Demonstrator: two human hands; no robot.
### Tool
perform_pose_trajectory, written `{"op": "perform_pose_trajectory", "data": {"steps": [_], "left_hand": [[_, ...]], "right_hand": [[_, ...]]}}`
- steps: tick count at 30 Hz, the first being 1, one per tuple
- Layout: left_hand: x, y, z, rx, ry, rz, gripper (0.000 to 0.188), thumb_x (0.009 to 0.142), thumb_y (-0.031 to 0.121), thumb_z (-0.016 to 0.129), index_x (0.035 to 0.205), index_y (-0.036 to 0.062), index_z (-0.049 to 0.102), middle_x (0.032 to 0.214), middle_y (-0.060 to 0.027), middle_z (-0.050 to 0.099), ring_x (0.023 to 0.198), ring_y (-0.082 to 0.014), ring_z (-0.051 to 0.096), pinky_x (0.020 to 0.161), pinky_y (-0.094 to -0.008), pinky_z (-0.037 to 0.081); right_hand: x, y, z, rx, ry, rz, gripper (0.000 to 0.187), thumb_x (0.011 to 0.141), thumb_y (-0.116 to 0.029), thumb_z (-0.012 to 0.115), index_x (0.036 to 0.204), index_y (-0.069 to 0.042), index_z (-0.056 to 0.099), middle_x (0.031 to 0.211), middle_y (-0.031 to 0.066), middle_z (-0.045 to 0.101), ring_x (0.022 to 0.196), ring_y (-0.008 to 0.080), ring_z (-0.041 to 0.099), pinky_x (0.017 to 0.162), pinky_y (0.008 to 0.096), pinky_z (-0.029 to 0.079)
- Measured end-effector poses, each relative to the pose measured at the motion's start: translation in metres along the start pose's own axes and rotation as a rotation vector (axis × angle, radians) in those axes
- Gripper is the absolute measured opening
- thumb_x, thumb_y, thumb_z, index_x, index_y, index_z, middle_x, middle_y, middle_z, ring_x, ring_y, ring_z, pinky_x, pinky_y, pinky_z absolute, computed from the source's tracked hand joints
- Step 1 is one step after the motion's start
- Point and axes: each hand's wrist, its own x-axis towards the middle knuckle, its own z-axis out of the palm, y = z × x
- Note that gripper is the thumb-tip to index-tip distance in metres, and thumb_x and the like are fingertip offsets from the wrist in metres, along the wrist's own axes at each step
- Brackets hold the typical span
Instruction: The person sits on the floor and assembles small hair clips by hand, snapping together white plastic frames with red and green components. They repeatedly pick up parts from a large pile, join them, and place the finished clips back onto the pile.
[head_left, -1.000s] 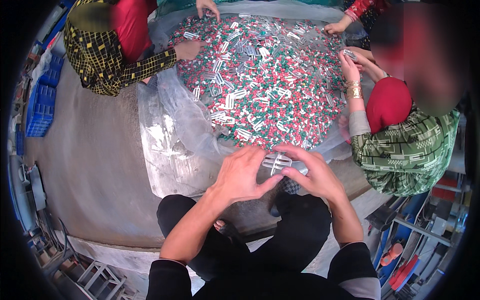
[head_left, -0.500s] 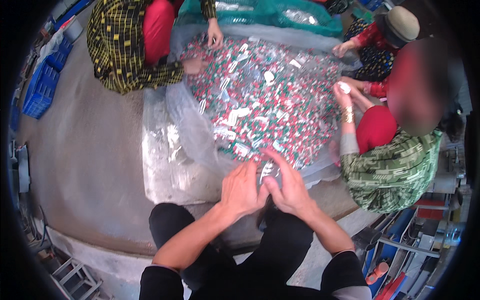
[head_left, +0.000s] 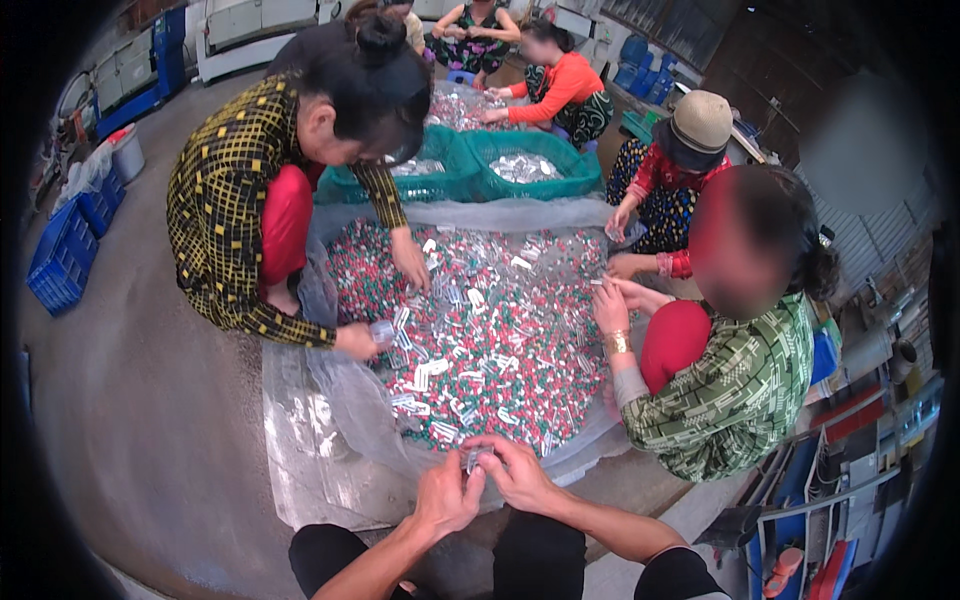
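Observation:
Close together at the near edge of the pile, my left hand (head_left: pixel 449 494) and my right hand (head_left: pixel 518 476) hold a small clear plastic piece (head_left: pixel 476 457) between their fingers. Its exact shape is partly covered by the fingertips. Just beyond my hands lies a wide pile of small red, green and white bits (head_left: pixel 520 350), with white and clear plastic pieces scattered through it. A translucent plastic sheet (head_left: pixel 350 385) lies under the pile and bunches up around its edges.
A person in a yellow-and-black checked shirt (head_left: pixel 225 200) crouches left, reaching into the pile. Another in a green patterned top (head_left: pixel 720 390) sits right, beside one in a hat (head_left: pixel 700 125). Green mesh baskets (head_left: pixel 470 185) stand beyond. Blue crates (head_left: pixel 62 255) lie far left.
My view has tilted up, showing more people and the baskets. My hands have drawn together around the clear piece. The person on the left now holds a clear piece.

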Motion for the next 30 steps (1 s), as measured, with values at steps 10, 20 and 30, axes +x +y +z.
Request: {"op": "perform_pose_trajectory", "data": {"steps": [10, 20, 30], "left_hand": [[-0.006, -0.042, -0.006, -0.716, -0.271, -0.038, 0.053, 0.102, 0.044, 0.043, 0.131, 0.0006, 0.05, 0.093, -0.0096, 0.068, 0.08, -0.017, 0.065, 0.067, -0.0364, 0.049], [-0.004, -0.011, -0.009, -0.498, 0.024, -0.152, 0.041, 0.1, 0.037, 0.057, 0.104, -0.0028, 0.067, 0.085, -0.0103, 0.07, 0.078, -0.0159, 0.068, 0.07, -0.0301, 0.055], [-0.005, -0.011, 0.008, -0.796, -0.087, -0.238, 0.042, 0.103, 0.035, 0.053, 0.104, -0.004, 0.067, 0.083, -0.0078, 0.07, 0.076, -0.0132, 0.066, 0.072, -0.0285, 0.054]], "right_hand": [[0.003, 0.01, 0.001, 0.11, -0.043, -0.067, 0.025, 0.1, -0.016, 0.057, 0.118, -0.001, 0.066, 0.104, 0.0115, 0.07, 0.099, 0.0199, 0.068, 0.087, 0.0323, 0.052], [-0.001, -0.009, 0.001, -0.331, 0.095, -0.395, 0.028, 0.088, -0.002, 0.066, 0.116, -0.003, 0.069, 0.127, 0.0177, 0.063, 0.1, 0.0296, 0.07, 0.086, 0.0374, 0.058], [0.004, 0.003, 0.004, 0.079, 0.123, -0.255, 0.023, 0.097, -0.004, 0.054, 0.114, 0.002, 0.069, 0.116, 0.0159, 0.07, 0.119, 0.0295, 0.062, 0.096, 0.0391, 0.051]]}}
